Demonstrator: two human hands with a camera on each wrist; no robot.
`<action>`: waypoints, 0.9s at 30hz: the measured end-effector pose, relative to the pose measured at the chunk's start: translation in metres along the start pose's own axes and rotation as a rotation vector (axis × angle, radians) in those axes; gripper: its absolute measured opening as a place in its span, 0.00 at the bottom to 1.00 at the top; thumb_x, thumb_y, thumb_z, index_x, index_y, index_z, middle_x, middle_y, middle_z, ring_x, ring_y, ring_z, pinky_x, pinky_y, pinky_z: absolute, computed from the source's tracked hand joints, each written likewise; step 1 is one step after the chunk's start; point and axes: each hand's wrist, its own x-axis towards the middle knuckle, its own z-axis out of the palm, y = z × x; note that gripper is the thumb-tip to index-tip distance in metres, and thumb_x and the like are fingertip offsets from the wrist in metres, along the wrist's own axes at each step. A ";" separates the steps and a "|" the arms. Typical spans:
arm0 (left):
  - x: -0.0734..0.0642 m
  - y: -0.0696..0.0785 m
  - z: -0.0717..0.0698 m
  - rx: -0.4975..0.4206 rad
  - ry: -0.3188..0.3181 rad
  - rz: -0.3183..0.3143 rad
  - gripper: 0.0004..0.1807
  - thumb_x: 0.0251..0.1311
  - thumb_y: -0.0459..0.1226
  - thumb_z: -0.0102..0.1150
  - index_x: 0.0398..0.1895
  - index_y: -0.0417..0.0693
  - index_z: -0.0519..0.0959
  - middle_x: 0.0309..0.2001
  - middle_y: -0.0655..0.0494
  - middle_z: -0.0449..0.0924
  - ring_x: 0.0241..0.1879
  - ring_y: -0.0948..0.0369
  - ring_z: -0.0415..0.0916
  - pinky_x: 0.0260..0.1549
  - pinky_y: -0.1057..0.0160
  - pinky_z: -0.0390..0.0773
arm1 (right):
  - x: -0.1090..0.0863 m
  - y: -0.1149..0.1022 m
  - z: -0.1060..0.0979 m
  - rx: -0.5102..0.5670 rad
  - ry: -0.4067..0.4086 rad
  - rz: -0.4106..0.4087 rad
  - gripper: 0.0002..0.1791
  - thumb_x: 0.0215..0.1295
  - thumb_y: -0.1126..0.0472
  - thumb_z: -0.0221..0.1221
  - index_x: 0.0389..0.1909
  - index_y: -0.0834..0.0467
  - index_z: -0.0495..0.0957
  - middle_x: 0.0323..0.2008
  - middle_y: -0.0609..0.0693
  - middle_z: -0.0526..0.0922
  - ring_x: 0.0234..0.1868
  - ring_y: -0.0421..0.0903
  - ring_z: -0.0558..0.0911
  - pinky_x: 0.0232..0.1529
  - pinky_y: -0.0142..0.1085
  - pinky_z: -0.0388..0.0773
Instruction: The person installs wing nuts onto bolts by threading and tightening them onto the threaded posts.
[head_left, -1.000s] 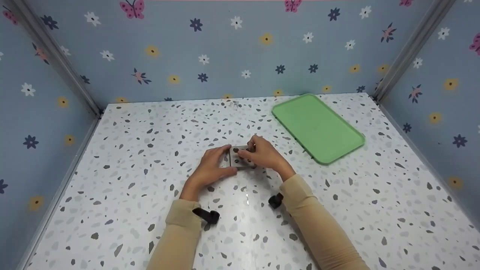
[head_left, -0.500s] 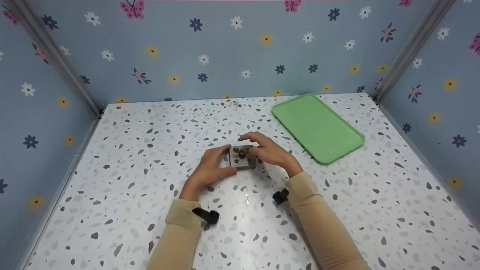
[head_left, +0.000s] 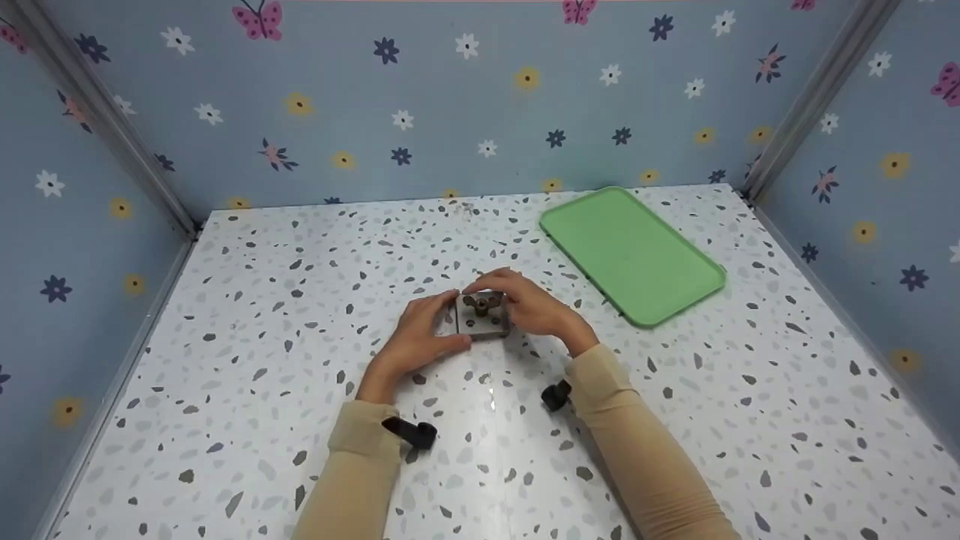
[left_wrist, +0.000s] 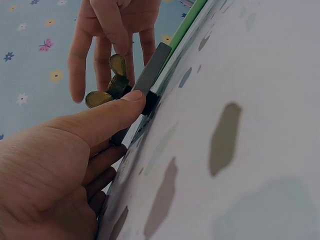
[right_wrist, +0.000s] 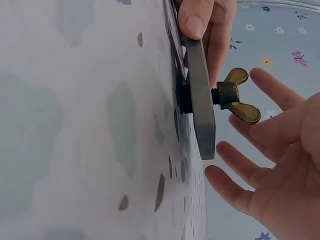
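A grey metal plate (head_left: 484, 328) with several holes lies flat between the two hands in the head view. A brass wing nut (right_wrist: 229, 95) sits on a dark threaded bolt through the plate, its wings spread and standing off the plate's face. My left hand (head_left: 420, 334) grips the plate by its left side, thumb on the near edge and fingers at the far edge. My right hand (head_left: 532, 304) is at the plate's right side, its fingers loosely spread around the wing nut in the right wrist view. Whether a fingertip touches the nut I cannot tell.
A green tray (head_left: 634, 255) lies at an angle at the back right of the speckled white table (head_left: 300, 360). Blue flowered panels (head_left: 450, 97) wall in the back and both sides. Each wrist carries a small black camera.
One second ago my right thumb and fingers were closed at the wing nut; they then let go and drew back right, and now have come slightly left again. My left hand keeps its grip.
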 end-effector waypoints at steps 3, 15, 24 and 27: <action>0.000 0.001 0.000 -0.006 -0.001 -0.004 0.51 0.60 0.50 0.76 0.84 0.58 0.60 0.82 0.49 0.58 0.82 0.49 0.51 0.81 0.44 0.51 | 0.000 -0.001 0.000 -0.005 -0.012 0.004 0.39 0.64 0.84 0.41 0.67 0.53 0.81 0.67 0.57 0.76 0.69 0.56 0.73 0.73 0.54 0.70; 0.000 0.000 0.000 0.005 0.000 0.003 0.52 0.60 0.51 0.76 0.85 0.57 0.60 0.82 0.49 0.58 0.81 0.49 0.52 0.81 0.43 0.52 | 0.001 -0.002 0.001 -0.024 -0.034 -0.008 0.40 0.62 0.85 0.41 0.68 0.55 0.80 0.67 0.57 0.77 0.69 0.55 0.74 0.75 0.52 0.69; 0.000 -0.002 0.001 0.004 -0.003 0.009 0.51 0.60 0.50 0.76 0.84 0.57 0.60 0.82 0.49 0.58 0.82 0.49 0.51 0.81 0.43 0.52 | 0.000 -0.001 0.000 -0.034 -0.047 0.019 0.41 0.62 0.85 0.41 0.70 0.54 0.79 0.68 0.57 0.76 0.69 0.56 0.74 0.75 0.52 0.69; 0.001 -0.002 0.000 0.015 -0.004 0.018 0.50 0.61 0.51 0.76 0.84 0.57 0.61 0.82 0.50 0.59 0.81 0.50 0.51 0.81 0.44 0.52 | 0.001 -0.002 -0.001 -0.027 -0.050 0.022 0.40 0.64 0.85 0.40 0.70 0.54 0.79 0.68 0.57 0.77 0.68 0.55 0.74 0.74 0.52 0.70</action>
